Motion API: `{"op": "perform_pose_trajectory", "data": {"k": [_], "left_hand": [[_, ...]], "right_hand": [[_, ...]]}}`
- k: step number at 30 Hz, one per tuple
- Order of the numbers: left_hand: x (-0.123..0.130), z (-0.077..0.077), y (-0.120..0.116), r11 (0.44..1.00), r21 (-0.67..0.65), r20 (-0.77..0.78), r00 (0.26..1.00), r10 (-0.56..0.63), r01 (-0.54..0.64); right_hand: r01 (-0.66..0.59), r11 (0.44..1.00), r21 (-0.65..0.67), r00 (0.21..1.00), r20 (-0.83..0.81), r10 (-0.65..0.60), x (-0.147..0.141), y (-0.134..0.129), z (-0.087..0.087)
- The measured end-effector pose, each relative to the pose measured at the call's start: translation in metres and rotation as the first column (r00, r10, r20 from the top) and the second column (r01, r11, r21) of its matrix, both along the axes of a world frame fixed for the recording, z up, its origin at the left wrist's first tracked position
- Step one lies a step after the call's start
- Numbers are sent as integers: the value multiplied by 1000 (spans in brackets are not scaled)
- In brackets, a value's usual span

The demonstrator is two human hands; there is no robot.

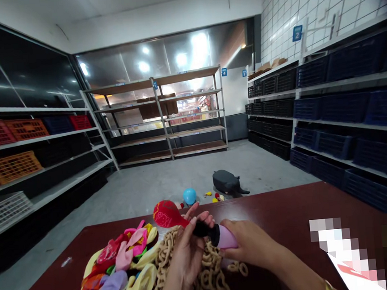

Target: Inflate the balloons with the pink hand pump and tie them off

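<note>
My left hand [193, 235] is above the table, its fingers curled around the neck of a red balloon [166, 213] with yellow markings, which is partly inflated. A black piece [206, 230] lies between my hands, against the left palm. My right hand [244, 240] wraps round a pale purple cylinder [227, 237] whose black end points at my left hand. Beneath both hands spreads a pile of tan rings [214, 282]. Left of it lies a heap of uninflated balloons [117, 264] in pink, yellow, purple, red and orange.
The dark red table [273, 205] has a partly blurred white sheet [348, 269] at its right. Beyond, on the floor, are a blue balloon [189, 196] and a dark grey bag [226, 181]. Shelves [192, 130] and crates [335, 144] line the walls.
</note>
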State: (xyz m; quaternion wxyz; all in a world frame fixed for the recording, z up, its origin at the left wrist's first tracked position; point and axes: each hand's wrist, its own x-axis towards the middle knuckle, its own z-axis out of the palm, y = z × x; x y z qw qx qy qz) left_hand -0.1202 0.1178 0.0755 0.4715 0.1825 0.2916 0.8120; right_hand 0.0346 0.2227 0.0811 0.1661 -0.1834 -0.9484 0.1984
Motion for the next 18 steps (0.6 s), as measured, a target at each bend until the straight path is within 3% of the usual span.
{"op": "perform_pose_trajectory", "data": {"k": [2, 4, 7, 10, 18], "left_hand": [[1, -2, 1, 1000, 6, 49, 999, 8, -8], [5, -3, 4, 996, 18, 67, 994, 91, -93], [13, -1, 9, 973, 82, 13, 977, 215, -215], [11, 5, 10, 960, 141, 4, 970, 242, -240], [-50, 25, -18, 851, 181, 83, 870, 486, -493]], "right_hand": [[8, 1000, 22, 1000, 4, -8, 0, -1, 0], [23, 999, 32, 1000, 13, -23, -1, -3, -1], [28, 999, 29, 999, 32, -29, -4, -7, -2], [31, 999, 21, 998, 47, -32, -7, -10, -2], [-26, 999, -32, 997, 74, 28, -6, 3, -8]]}}
